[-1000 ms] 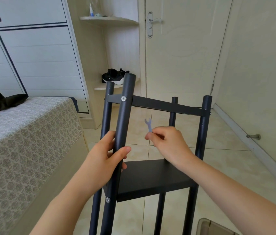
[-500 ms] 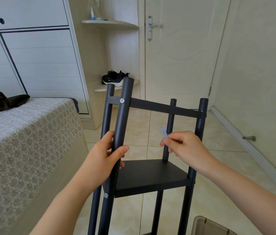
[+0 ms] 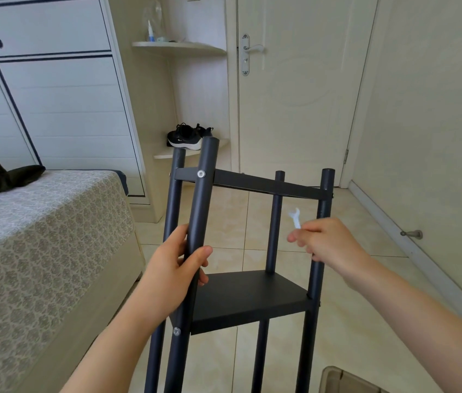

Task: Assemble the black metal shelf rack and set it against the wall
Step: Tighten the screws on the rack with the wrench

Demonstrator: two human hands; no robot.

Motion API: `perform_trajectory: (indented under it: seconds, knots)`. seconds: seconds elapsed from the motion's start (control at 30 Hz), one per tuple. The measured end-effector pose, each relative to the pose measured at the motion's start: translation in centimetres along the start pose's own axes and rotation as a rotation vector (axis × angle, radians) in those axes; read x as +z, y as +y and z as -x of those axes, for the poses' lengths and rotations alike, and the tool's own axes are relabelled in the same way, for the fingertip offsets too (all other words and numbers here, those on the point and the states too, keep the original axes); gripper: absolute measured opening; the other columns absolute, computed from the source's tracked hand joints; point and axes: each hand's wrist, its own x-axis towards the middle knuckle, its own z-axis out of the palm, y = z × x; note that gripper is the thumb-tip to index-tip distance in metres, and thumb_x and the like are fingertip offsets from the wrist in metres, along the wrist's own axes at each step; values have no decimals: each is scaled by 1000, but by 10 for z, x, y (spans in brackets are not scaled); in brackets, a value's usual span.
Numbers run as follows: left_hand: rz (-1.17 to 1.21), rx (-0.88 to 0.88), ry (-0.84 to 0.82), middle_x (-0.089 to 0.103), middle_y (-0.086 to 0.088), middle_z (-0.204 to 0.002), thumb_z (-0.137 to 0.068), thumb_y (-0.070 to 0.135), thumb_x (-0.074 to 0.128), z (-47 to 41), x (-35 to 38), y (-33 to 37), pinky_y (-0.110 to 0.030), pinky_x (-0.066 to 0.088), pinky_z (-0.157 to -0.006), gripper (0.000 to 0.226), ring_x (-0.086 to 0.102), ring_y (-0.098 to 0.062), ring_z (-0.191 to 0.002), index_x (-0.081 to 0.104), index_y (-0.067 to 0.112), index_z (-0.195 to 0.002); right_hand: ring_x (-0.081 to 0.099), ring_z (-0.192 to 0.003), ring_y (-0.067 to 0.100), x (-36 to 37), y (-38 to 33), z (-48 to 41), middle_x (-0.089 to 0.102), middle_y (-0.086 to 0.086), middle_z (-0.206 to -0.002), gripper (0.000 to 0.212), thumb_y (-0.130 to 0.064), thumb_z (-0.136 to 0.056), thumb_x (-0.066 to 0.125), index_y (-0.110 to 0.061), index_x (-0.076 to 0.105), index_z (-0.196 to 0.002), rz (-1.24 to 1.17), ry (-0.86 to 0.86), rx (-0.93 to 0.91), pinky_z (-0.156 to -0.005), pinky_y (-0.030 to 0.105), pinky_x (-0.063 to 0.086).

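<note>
Black rack (image 3: 252,299) upright on the tiled floor beside the bed (image 3: 39,236); both grips occupied.
Your left grip (image 3: 173,276) is wrapped round the rack's near-left post (image 3: 200,199), just above its middle shelf panel. Your right grip (image 3: 329,245) pinches a small pale wrench (image 3: 295,218), head up, by the rack's right posts. Beige bin (image 3: 346,381) near the rack's foot: contents not visible.

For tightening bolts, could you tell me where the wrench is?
In the head view, the wrench sits pinched in the right hand, between the rack's right-side posts.
</note>
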Motion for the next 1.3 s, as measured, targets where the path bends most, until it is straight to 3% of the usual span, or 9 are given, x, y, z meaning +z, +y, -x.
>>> perform_trajectory:
  seconds: [0.1, 0.17, 0.23, 0.3, 0.5, 0.6, 0.73, 0.9, 1.3]
  knots:
    - [49, -21, 19, 66, 2, -78, -99, 21, 59, -4, -8, -6, -19, 54, -64, 34, 68, -16, -65, 53, 21, -133, 53, -93, 16, -17, 19, -11, 57, -2, -104, 3, -20, -86, 72, -21, 71, -88, -17, 49, 188, -88, 36, 50]
    - [85, -41, 14, 62, 6, -71, -100, 23, 58, -6, -13, -11, -23, 51, -67, 32, 63, -10, -65, 53, 30, -131, 53, -100, 20, -26, 29, -14, 55, -1, -107, 14, -20, -84, 75, -26, 64, -77, -58, 85, 240, -86, 35, 48]
    - [94, -43, 18, 57, 5, -66, -101, 25, 58, -7, -14, -16, -25, 47, -70, 32, 57, -7, -64, 54, 37, -130, 56, -106, 22, -32, 36, -17, 57, 0, -113, 8, -20, -83, 77, -22, 69, -84, -112, 100, 270, -81, 33, 48]
    - [85, -23, 43, 54, 4, -65, -100, 23, 60, -8, -14, -19, -23, 46, -68, 34, 54, -9, -64, 54, 38, -129, 57, -111, 21, -31, 38, -18, 60, 2, -120, 19, -21, -82, 77, -14, 74, -100, -169, 54, 259, -84, 32, 50]
    - [25, -12, 85, 59, -3, -73, -98, 19, 62, -16, -17, -21, -19, 51, -64, 39, 57, -8, -62, 50, 27, -135, 50, -125, 20, -18, 28, -11, 60, 1, -131, 12, -22, -91, 67, -22, 79, -89, -240, -14, 180, -99, 37, 44]
    - [-75, -40, 208, 64, -3, -88, -97, 19, 64, -19, -18, -29, -16, 51, -57, 40, 62, -6, -60, 50, 26, -134, 49, -125, 20, -19, 24, -9, 59, 2, -132, 11, -20, -91, 68, -19, 78, -92, -250, -44, 207, -97, 40, 46]
    - [-247, -59, 332, 63, 3, -89, -96, 21, 67, -18, -32, -50, -20, 44, -62, 26, 64, -10, -77, 48, 24, -113, 52, -121, 17, -18, 12, -3, 62, 1, -128, 16, -22, -82, 77, -15, 78, -96, -214, -187, 176, -102, 42, 46]
    - [-144, -122, 417, 63, -2, -89, -99, 12, 60, -25, -50, -67, -34, 49, -70, 18, 68, -21, -83, 51, 21, -111, 57, -117, 11, -9, -4, 6, 66, -3, -122, 10, -24, -89, 71, -21, 80, -92, -165, -330, 63, -97, 37, 52]
    - [-18, -190, 408, 65, -2, -95, -100, 12, 58, -25, -56, -72, -24, 42, -70, 12, 65, -16, -91, 54, 19, -110, 63, -107, 8, -1, -5, 12, 71, -6, -109, 13, -23, -89, 70, -23, 82, -84, -129, -382, -11, -82, 30, 60]
